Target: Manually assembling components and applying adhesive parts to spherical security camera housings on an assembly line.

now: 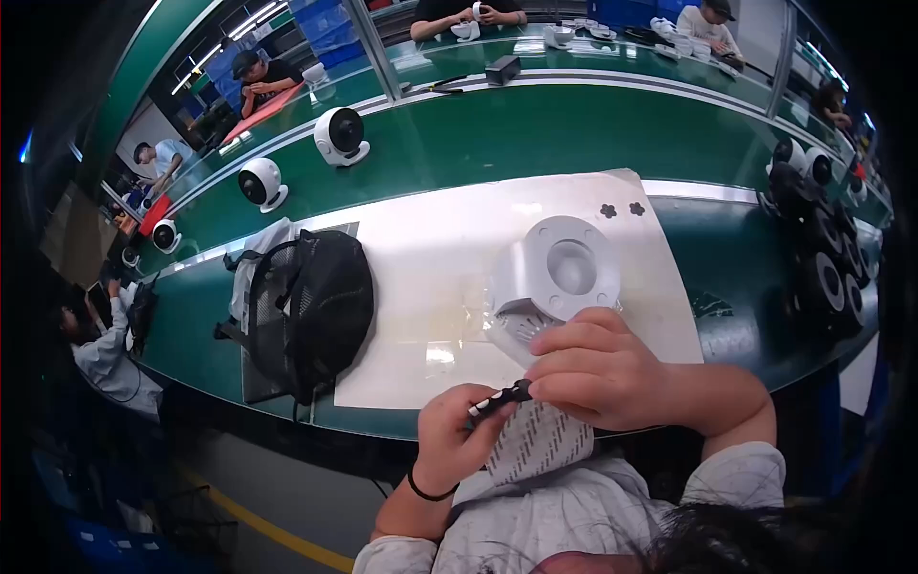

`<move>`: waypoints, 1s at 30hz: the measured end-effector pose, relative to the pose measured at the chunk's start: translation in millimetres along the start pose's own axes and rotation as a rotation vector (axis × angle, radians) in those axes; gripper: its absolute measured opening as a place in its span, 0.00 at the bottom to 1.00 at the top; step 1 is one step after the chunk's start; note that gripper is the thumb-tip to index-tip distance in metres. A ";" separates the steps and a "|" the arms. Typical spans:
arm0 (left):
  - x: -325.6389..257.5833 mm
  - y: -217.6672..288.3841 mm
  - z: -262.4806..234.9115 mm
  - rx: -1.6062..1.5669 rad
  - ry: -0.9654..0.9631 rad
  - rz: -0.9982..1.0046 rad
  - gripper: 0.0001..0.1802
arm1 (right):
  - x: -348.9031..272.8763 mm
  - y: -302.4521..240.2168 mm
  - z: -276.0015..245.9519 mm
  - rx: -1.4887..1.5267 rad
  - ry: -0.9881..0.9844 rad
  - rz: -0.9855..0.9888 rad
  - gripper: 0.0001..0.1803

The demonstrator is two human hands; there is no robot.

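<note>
Left hand (454,430): fingers curled, thumb and forefinger pinching the lower end of a small black strip (497,400) with white patches. Right hand (602,373): fingers bent, thumb and fingertips pressed together on the strip's upper end. Strip thus spans the two hands, tilted, in front of the person's chest at the near table edge. Dark band (430,490) on left wrist.

Patterned sheet (540,445) directly below the strip; cannot tell whether a hand holds it. Table (182,316) edge runs close by the hands, floor visible beyond it at lower left.

Pale mat (421,258) next. White housing (574,263) on it, round recess facing up, just beyond the right hand; contact between the two cannot be told. Open room: mat surface between housing and black mesh bag (330,311), which overlaps the mat's left side. Two flower-shaped black pieces (622,209) near the mat's far right corner.

At right, well apart from the hands, a cluster of black round parts (832,268). Farther: green belt (497,134) carrying white-and-black units (339,136). Beyond, people seated at a bench.
</note>
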State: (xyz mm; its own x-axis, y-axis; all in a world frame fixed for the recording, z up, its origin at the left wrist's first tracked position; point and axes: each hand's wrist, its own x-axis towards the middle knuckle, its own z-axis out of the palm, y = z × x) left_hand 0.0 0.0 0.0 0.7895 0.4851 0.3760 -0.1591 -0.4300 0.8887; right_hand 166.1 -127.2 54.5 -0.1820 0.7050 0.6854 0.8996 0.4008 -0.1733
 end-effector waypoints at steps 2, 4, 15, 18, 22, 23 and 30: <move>2.1 4.0 2.6 0.013 0.019 0.024 0.07 | -1.9 -2.2 -0.7 0.006 -0.045 0.031 0.10; 6.6 6.8 -1.0 0.101 0.008 0.063 0.07 | -1.2 -2.6 -1.4 0.039 -0.038 -0.029 0.12; 9.0 5.2 1.4 0.127 -0.116 0.079 0.07 | 3.7 -1.5 3.8 0.238 -0.093 -0.209 0.17; 9.5 -4.9 2.5 0.037 -0.128 0.034 0.06 | 4.8 1.0 6.5 0.199 -0.026 -0.175 0.18; 13.2 -1.3 5.8 0.129 -0.072 0.068 0.06 | 4.0 7.5 10.6 0.143 0.004 -0.149 0.19; 14.6 0.2 5.7 0.107 -0.079 0.073 0.06 | 4.1 9.0 10.7 0.128 0.018 -0.162 0.20; 23.0 4.2 2.7 0.159 -0.110 -0.047 0.04 | 10.5 7.3 -2.1 0.462 -0.129 -0.114 0.19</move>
State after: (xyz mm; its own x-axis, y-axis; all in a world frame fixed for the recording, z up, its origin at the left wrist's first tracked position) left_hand 19.1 7.3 11.7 0.8553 0.4247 0.2967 -0.0320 -0.5282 0.8485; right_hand 171.6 -118.1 61.9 -0.3429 0.6969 0.6299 0.6062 0.6764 -0.4184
